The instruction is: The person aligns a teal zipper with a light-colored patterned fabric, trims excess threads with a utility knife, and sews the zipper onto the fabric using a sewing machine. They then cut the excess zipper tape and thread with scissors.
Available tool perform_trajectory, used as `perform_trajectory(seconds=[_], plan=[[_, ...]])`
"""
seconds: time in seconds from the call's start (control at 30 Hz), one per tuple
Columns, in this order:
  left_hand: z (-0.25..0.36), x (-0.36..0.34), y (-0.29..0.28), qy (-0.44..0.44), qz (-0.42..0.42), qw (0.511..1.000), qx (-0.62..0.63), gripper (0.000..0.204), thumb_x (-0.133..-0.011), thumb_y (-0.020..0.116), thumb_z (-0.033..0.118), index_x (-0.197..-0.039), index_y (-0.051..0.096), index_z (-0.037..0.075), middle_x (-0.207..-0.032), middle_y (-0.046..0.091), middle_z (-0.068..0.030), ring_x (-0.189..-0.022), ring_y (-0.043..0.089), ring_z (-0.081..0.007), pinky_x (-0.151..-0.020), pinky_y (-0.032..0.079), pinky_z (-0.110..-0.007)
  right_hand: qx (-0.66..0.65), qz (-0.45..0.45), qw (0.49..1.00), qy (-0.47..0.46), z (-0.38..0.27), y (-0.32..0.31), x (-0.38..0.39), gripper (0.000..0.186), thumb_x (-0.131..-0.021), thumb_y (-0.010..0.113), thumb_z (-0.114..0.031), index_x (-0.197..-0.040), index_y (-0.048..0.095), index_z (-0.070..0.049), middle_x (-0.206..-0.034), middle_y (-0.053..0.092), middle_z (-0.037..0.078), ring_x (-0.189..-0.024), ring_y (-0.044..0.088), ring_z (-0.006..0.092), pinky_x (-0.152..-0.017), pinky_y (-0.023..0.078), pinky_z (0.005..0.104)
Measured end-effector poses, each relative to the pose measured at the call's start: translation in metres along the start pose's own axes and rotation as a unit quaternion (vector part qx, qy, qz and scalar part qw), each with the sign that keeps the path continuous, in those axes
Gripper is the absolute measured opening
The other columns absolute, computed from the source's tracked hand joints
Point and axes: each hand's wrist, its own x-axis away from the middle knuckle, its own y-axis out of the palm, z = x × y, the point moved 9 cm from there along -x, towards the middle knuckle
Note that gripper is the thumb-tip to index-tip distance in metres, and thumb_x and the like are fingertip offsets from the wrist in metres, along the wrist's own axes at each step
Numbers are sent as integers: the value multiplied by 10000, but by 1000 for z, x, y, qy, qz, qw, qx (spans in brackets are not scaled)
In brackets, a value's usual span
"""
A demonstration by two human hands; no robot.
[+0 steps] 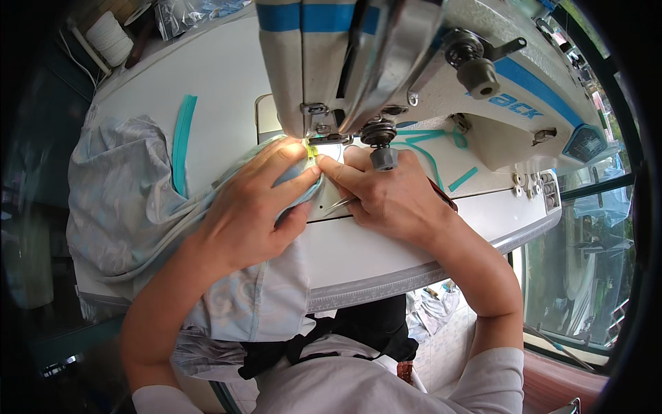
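Note:
Under the lit needle area of a white sewing machine [324,131], the edge of a pale blue-grey patterned fabric [131,186] lies by a yellow-green piece [312,153] at the presser foot. My left hand [258,186] is closed on the fabric edge, fingertips close to the foot. From the other side my right hand [393,193] reaches in, its index fingertip touching near the yellow-green piece. Its other fingers are curled round a pair of scissors, whose pointed metal tips [339,205] and dark red handle [443,196] show on either side of the hand.
A teal strip [183,145] lies on the white table [227,90] at left, beside the bunched fabric. More teal strips [431,155] lie under the machine arm. A white thread cone [109,39] stands far left. The table's front edge carries a ruler tape [372,281].

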Motion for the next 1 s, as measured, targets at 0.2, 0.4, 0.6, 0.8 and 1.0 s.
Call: perform_trajectory(seconds=[0.2,0.4,0.6,0.8,1.0], plan=[[4,-5,0,2,-24,999,-23,403,-837,680,65,-1219,673,-64,-1339,565,-244,-1251,569,-430,-1065,460,-463,1,19,1000,-21,-1,-4,1,305,-771,703,-107,-1075,687,-95,-884,646,65,-801,667,268,-640,532,404],[4,-5,1,-6,-25,1000,-16,399,-825,677,55,-1206,668,-62,-1322,562,-239,-1227,574,-426,-1047,470,-460,4,26,1000,-17,-1,-3,3,138,-762,667,-122,-893,667,-80,-862,632,72,-857,685,264,-683,548,401],[5,-5,0,9,-15,1000,-15,392,-822,676,46,-1197,670,-69,-1319,571,-249,-1216,585,-431,-1049,471,-454,-12,29,999,-9,0,-2,3,126,-767,663,-126,-885,664,-84,-834,627,67,-819,673,260,-662,543,409],[4,-3,-1,11,-12,1000,-21,394,-829,682,55,-1206,673,-59,-1330,567,-240,-1239,573,-427,-1068,459,-458,1,21,999,-26,0,2,0,463,-800,718,-76,-1260,665,-67,-852,629,46,-709,646,273,-569,512,394],[4,-3,0,15,-16,999,-31,416,-833,685,65,-1233,667,-45,-1340,561,-230,-1261,561,-425,-1078,455,-465,27,-25,999,-21,-2,5,-1,444,-820,700,-94,-1259,657,-46,-866,625,47,-732,645,270,-579,510,395]])
